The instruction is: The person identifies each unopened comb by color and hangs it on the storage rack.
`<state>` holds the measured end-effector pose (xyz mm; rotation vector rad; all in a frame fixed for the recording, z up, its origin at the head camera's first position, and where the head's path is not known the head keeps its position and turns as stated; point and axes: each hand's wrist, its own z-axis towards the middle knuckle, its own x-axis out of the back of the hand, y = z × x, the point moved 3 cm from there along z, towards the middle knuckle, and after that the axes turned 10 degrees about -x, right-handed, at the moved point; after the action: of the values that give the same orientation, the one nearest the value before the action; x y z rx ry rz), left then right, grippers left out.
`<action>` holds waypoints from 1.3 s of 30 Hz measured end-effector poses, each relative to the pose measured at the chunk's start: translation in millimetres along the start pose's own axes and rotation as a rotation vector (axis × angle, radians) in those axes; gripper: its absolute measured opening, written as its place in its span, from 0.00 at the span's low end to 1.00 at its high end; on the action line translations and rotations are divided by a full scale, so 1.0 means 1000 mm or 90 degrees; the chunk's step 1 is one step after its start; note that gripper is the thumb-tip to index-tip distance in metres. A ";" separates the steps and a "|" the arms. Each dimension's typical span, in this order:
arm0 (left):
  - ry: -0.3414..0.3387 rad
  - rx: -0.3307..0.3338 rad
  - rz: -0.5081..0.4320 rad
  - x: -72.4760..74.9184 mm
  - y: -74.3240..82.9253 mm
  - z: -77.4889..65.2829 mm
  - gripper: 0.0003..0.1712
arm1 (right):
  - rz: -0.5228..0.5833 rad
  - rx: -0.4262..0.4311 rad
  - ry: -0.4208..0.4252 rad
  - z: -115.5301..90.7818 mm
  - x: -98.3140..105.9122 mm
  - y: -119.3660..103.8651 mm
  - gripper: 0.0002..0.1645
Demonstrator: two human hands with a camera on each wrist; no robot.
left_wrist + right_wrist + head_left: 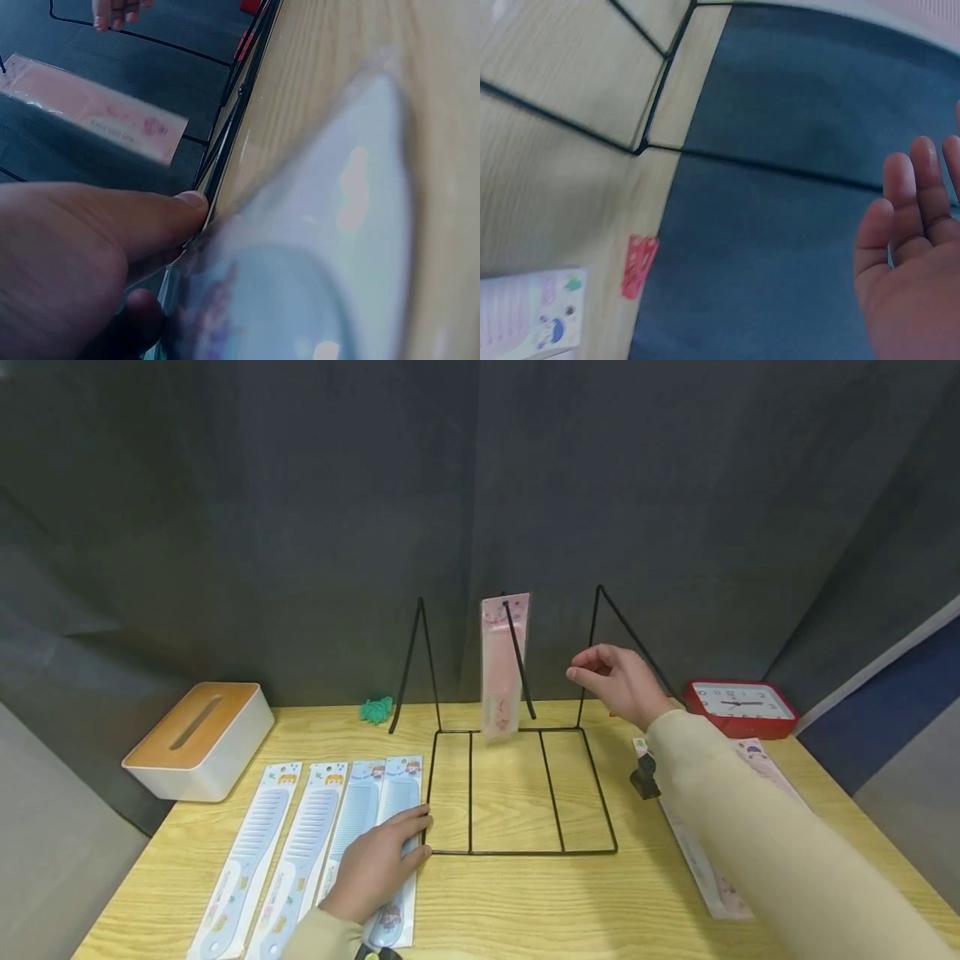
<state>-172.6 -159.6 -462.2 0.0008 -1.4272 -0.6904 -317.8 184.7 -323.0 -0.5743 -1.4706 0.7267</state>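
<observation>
A black wire display rack (pixel 517 854) stands on the table with three prongs slanting forward. On its middle prong hangs a pink packaged comb (pixel 501 668), also seen in the left wrist view. My left hand (pixel 378 860) reaches across blue packaged combs (pixel 397 789), its fingertips touching the rack's left front corner. My right hand (pixel 622 685) is raised beside the right prong (pixel 630 631), apart from the hanging comb and holding nothing. In the right wrist view its fingers (pixel 900 180) are extended and relaxed.
Several blue packaged combs (pixel 247 860) lie side by side at left. Pink packages (pixel 708 877) lie partly under my right forearm. A tissue box (pixel 225 760) stands back left, a red clock (pixel 742 722) back right. A green tangled item (pixel 375 710) sits near the dark backdrop.
</observation>
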 end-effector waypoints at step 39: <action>0.001 0.004 -0.016 0.005 0.006 -0.010 0.24 | -0.078 -0.220 -0.041 0.000 0.015 0.175 0.33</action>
<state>-161.5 -161.0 -457.4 0.0243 -1.4293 -0.7068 -333.8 313.3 -442.3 -0.7194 -1.6894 0.3995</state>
